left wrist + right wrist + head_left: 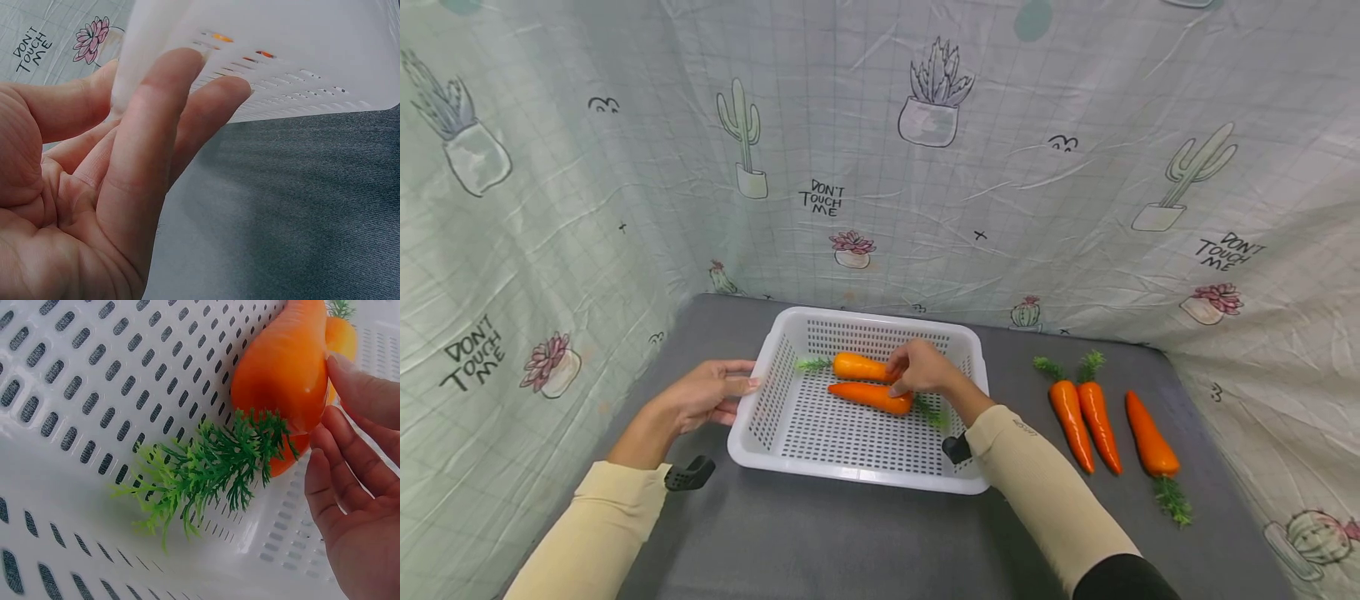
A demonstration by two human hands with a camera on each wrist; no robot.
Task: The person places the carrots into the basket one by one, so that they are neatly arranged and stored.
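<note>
A white slotted plastic basket sits on the dark grey cloth. Inside lie a yellow-orange carrot, leaves to the left, and a deeper orange carrot, its leaves to the right. My left hand is at the basket's left side, thumb by the wall and fingers loosely extended beside and below it in the left wrist view. My right hand reaches into the basket. Its thumb and fingertips touch the side of the deeper orange carrot near its leafy end; the fingers partly hide the other carrot.
Several more orange carrots lie right of the basket: two side by side, one and another, and a third with its leaves toward me. A patterned curtain hangs behind and at both sides.
</note>
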